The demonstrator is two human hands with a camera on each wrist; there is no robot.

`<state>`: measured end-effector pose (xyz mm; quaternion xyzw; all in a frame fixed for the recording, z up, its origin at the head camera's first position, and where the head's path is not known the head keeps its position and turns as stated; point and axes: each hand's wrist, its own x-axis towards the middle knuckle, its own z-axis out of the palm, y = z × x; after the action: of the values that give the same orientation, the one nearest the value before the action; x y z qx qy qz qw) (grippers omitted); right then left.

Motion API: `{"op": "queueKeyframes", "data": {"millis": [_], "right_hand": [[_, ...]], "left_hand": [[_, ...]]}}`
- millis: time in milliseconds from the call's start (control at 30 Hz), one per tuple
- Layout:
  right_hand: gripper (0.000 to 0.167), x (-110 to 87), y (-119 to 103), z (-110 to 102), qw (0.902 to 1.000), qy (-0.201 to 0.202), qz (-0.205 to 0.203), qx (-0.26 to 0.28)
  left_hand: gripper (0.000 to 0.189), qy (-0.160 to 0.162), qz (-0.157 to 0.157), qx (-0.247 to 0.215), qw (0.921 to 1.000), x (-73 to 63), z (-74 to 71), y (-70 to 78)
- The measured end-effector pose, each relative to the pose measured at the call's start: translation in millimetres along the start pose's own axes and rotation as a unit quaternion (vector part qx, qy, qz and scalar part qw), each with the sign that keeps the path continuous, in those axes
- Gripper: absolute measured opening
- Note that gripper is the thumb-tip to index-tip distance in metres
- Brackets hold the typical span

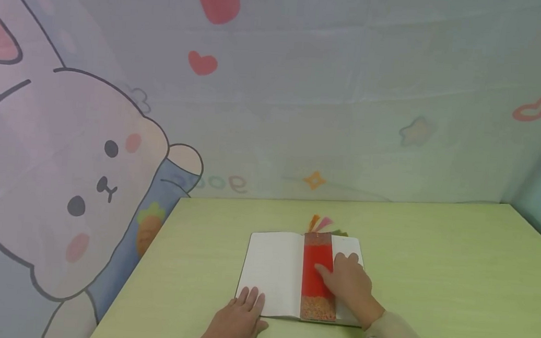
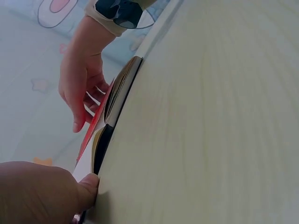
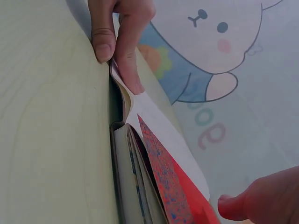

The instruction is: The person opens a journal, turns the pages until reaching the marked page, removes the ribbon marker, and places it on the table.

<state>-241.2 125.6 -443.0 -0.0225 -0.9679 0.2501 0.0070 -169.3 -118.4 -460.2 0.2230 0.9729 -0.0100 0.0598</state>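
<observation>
A notebook (image 1: pixel 273 268) lies spread on the table, blank white pages showing. Along its right page, beside the fold, runs a red paper strip (image 1: pixel 316 269) with speckled brownish ends. My left hand (image 1: pixel 236 321) rests straight fingers on the lower left page; its thumb (image 2: pixel 88 185) sits by the book's lower edge. Over the right page is my right hand (image 1: pixel 351 283), thumb pointing left across the red strip and fingers relaxed over the white paper. In the right wrist view the strip (image 3: pixel 175 182) slants up from the stacked pages.
Orange, pink and green ribbon-like ends (image 1: pixel 324 224) stick out past the notebook's top edge. Pale yellow-green table (image 1: pixel 456 281) surrounds the book. Behind stands a cloth backdrop (image 1: pixel 302 113) printed with a rabbit and hearts. A dark device is strapped on the right wrist.
</observation>
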Motion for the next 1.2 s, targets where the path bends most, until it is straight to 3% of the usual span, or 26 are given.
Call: {"op": "queueKeyframes", "data": {"millis": [300, 500, 633, 733, 933, 1200], "right_hand": [[0.05, 3.9, -6.7, -3.1, 0.9983, -0.041, 0.037, 0.018], [0.057, 6.7, -5.8, -4.6, 0.9955, -0.05, 0.051, 0.062], [0.05, 7.4, 0.6, -6.1, 0.992, -0.042, 0.045, 0.11], [0.04, 8.7, 6.8, -9.6, 0.9848, -0.051, 0.038, 0.161], [0.023, 9.2, 18.7, -18.2, 0.9599, -0.083, 0.055, 0.262], [0.028, 0.7, 38.7, -32.4, 0.9376, -0.084, 0.068, 0.331]], "left_hand": [[0.056, 0.002, -0.001, 0.006, 1.0, -0.4, -4.8, 1.6], [0.056, 0.006, 0.003, 0.002, 1.0, -1.7, -2.2, 0.4], [0.055, 0.011, 0.008, 0.007, 0.9999, -2.9, -0.8, 0.1], [0.055, 0.009, 0.009, 0.011, 0.9999, -2.9, -1.6, 0.4], [0.055, 0.004, 0.007, 0.009, 0.9999, -1.8, -1.9, 0.9], [0.055, 0.01, 0.017, 0.019, 0.9996, -2.3, -1.8, -1.5]]}}
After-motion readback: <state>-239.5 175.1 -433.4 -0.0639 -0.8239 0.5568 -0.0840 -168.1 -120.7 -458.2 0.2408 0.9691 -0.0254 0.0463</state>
